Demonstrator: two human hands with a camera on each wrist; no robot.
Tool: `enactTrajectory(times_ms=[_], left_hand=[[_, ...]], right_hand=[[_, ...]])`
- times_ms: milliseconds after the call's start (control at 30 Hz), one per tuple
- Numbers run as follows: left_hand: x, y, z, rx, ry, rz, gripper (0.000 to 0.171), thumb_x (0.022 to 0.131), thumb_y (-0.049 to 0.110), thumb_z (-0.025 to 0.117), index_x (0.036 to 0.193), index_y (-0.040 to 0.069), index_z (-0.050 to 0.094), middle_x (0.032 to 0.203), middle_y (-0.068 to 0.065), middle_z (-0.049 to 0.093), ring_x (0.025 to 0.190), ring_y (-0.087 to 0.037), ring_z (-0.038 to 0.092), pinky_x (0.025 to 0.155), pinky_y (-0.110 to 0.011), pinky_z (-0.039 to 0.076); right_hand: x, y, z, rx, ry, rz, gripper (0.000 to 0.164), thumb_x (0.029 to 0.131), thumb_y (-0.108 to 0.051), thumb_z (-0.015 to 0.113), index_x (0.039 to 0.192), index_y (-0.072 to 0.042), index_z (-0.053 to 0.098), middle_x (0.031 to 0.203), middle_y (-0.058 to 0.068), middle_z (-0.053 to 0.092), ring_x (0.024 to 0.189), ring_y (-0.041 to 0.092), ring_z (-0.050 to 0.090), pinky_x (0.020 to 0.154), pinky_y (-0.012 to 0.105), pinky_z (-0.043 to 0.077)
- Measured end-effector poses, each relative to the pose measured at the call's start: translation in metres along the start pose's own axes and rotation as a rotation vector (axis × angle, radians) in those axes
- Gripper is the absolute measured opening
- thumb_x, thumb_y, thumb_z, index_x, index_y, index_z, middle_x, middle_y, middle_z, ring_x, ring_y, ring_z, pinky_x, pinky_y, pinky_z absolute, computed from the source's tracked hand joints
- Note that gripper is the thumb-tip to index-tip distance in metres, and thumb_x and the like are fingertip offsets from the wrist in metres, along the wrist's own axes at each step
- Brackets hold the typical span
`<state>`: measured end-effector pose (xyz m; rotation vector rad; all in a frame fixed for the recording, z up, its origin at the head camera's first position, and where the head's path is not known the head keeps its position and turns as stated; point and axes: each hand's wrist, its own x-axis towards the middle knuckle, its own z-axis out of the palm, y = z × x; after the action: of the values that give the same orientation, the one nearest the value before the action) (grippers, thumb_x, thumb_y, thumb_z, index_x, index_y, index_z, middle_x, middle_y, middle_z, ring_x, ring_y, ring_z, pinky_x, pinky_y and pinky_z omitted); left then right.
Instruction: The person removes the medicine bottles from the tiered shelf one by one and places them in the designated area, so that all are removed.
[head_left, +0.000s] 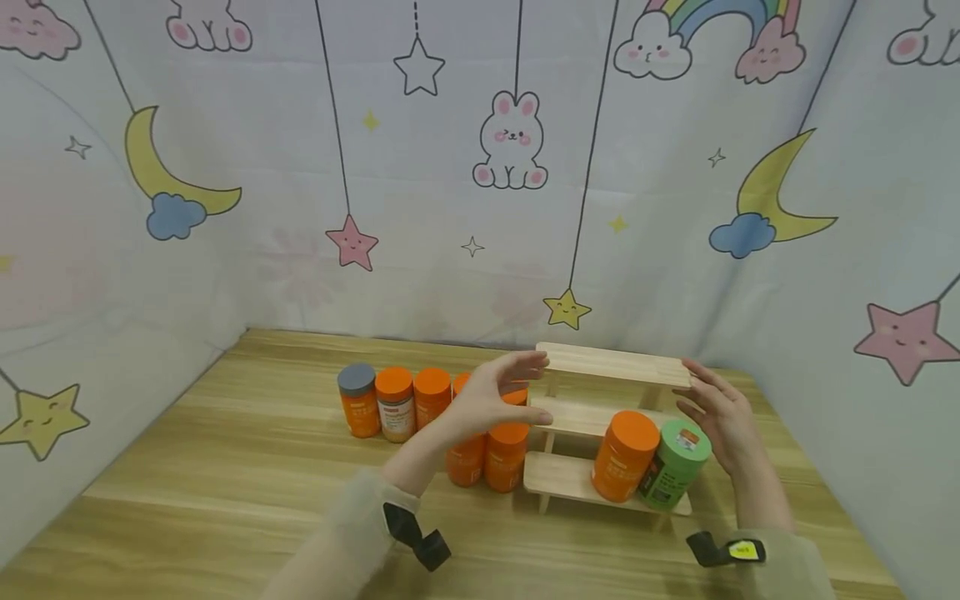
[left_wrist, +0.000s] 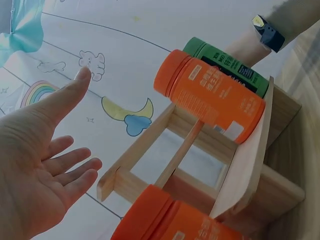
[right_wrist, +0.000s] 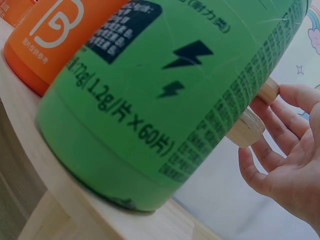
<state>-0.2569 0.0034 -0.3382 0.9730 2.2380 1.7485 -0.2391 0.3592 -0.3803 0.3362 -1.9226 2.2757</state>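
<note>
A small three-tier wooden shelf [head_left: 615, 364] stands on the table between both hands. On its lowest tier an orange bottle [head_left: 626, 458] and a green bottle [head_left: 675, 467] stand side by side. My left hand [head_left: 504, 387] is at the shelf's left end, thumb and fingers spread; the left wrist view shows this hand [left_wrist: 50, 165] holding nothing. At the right end is my right hand [head_left: 723, 417], its fingertips right at the tier ends behind the green bottle [right_wrist: 150, 100]. In the right wrist view the fingers of that hand [right_wrist: 295, 155] are loosely bent around the wooden ends.
Left of the shelf, several orange bottles stand in a row, with a grey-lidded bottle [head_left: 358, 400] at the far left. Another orange bottle [head_left: 506, 458] stands in front, close to the shelf's left side. A printed cloth [head_left: 450, 167] hangs behind the wood-grain table [head_left: 225, 467].
</note>
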Motion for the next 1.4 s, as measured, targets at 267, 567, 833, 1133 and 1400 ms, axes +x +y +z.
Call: enactTrajectory(times_ms=[267, 567, 833, 1133, 1400], left_hand=[[0.012, 0.006, 0.033, -0.080, -0.030, 0.000, 0.076, 0.079, 0.012, 0.081, 0.146, 0.010, 0.045, 0.146, -0.008, 0.051, 0.133, -0.024, 0.051, 0.110, -0.030, 0.042], [0.020, 0.010, 0.066, -0.124, -0.097, -0.043, 0.075, 0.081, 0.013, 0.080, 0.147, 0.016, 0.044, 0.147, 0.002, 0.050, 0.132, -0.013, 0.050, 0.109, -0.024, 0.041], [0.021, 0.007, 0.096, -0.077, -0.140, -0.033, 0.075, 0.079, 0.016, 0.082, 0.146, 0.017, 0.046, 0.143, 0.001, 0.054, 0.124, -0.005, 0.054, 0.099, -0.017, 0.046], [0.020, 0.005, 0.104, -0.070, -0.108, -0.038, 0.074, 0.078, 0.014, 0.083, 0.144, 0.014, 0.049, 0.130, 0.002, 0.064, 0.111, 0.000, 0.059, 0.093, -0.016, 0.047], [0.021, 0.000, 0.106, -0.076, -0.089, -0.052, 0.071, 0.079, 0.012, 0.082, 0.142, 0.009, 0.051, 0.131, -0.001, 0.064, 0.114, -0.004, 0.061, 0.096, -0.017, 0.047]], right_hand=[[0.000, 0.000, 0.002, -0.007, 0.022, 0.025, 0.033, 0.104, -0.013, 0.045, 0.128, -0.025, 0.064, 0.123, -0.015, 0.056, 0.097, 0.001, 0.063, 0.084, 0.018, 0.052], [0.001, -0.001, 0.001, -0.002, 0.021, 0.007, 0.034, 0.104, -0.010, 0.043, 0.127, -0.024, 0.064, 0.123, -0.014, 0.056, 0.096, 0.002, 0.063, 0.084, 0.018, 0.052], [0.000, 0.000, 0.001, -0.009, 0.017, 0.011, 0.034, 0.105, -0.011, 0.043, 0.125, -0.026, 0.065, 0.117, -0.015, 0.061, 0.097, 0.002, 0.063, 0.084, 0.018, 0.052], [0.000, 0.001, 0.001, -0.030, 0.023, 0.015, 0.033, 0.105, -0.012, 0.043, 0.126, -0.027, 0.064, 0.119, -0.016, 0.060, 0.098, 0.002, 0.062, 0.085, 0.017, 0.052], [0.000, 0.000, 0.001, -0.028, 0.026, 0.020, 0.033, 0.105, -0.012, 0.043, 0.127, -0.026, 0.064, 0.118, -0.016, 0.060, 0.097, 0.002, 0.062, 0.085, 0.017, 0.052]])
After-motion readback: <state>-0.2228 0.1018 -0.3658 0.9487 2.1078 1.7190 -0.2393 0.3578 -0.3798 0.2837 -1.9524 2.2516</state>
